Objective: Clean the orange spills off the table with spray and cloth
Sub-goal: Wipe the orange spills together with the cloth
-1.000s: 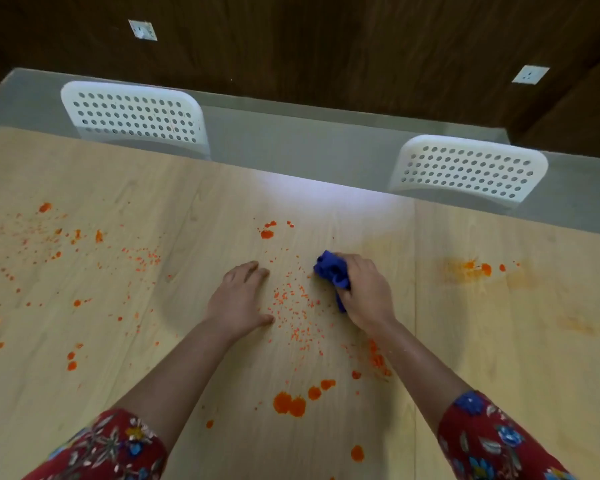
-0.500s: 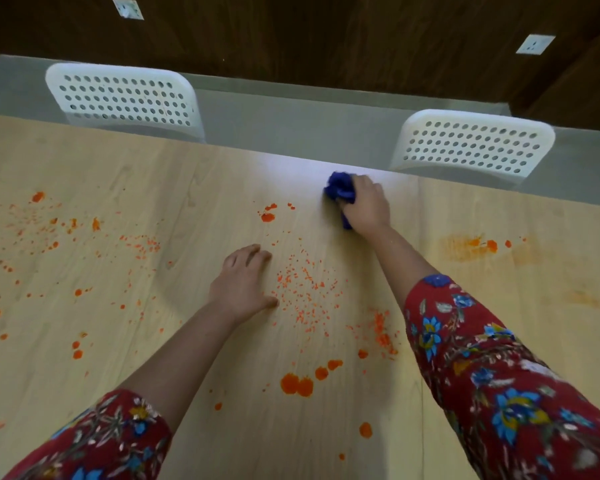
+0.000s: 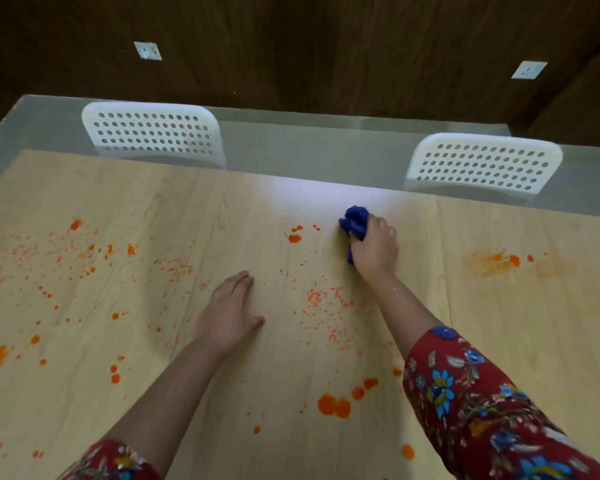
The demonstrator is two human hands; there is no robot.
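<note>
Mid-wipe, it seemed, the right hand (image 3: 374,249) gripped a bunched blue cloth (image 3: 355,219) against the pale wooden table (image 3: 506,341), the left hand (image 3: 227,313) lay spread flat, and the orange spatters (image 3: 294,238) just beside the cloth likely wanted sweeping next.

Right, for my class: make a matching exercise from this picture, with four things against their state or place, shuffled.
Things
1. left hand
2. right hand
3. cloth
4. chair at image left

States or places
A. bunched up, blue
B. white, beyond the far edge of the table
C. flat on the wood, fingers straight
D. gripping fabric

Pairs: 1-C, 2-D, 3-A, 4-B
</note>
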